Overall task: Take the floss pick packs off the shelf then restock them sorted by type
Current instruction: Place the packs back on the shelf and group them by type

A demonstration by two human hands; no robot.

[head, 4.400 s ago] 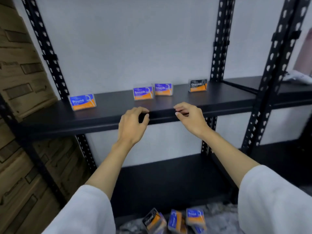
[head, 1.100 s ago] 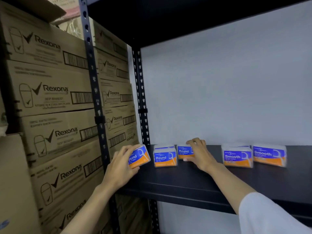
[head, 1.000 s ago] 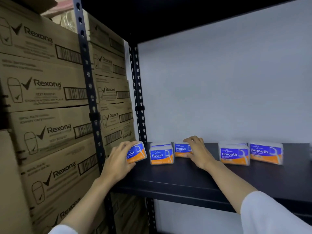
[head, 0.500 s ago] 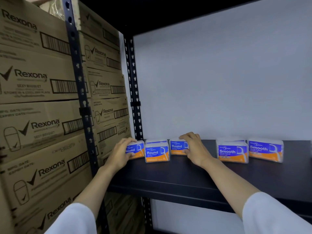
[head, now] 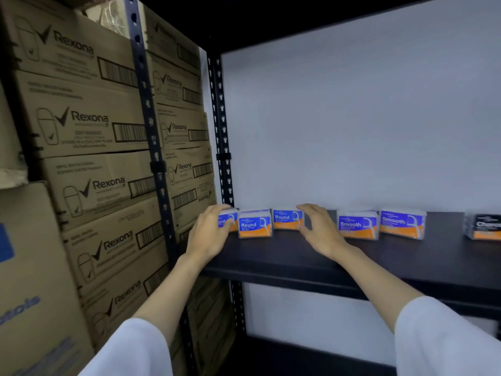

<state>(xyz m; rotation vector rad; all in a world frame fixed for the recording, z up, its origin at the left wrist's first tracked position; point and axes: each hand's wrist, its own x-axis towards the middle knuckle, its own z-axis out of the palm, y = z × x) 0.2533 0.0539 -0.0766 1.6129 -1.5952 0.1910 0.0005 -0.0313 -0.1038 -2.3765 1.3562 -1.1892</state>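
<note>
Three Round packs [head: 254, 223] are lined up on the shelf [head: 379, 256]; the leftmost is gripped by the left hand [head: 210, 234], the third touched by the loosely spread right hand [head: 320, 232].

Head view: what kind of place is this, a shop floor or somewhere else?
Most likely a stockroom. Sealed Rexona cartons are stacked beside a bare black metal shelf, where floss pick packs stand in a row, with no price tags visible.

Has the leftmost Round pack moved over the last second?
Yes. The leftmost Round pack, held in the left hand, went from the shelf's front corner back beside the middle Round pack.
</note>
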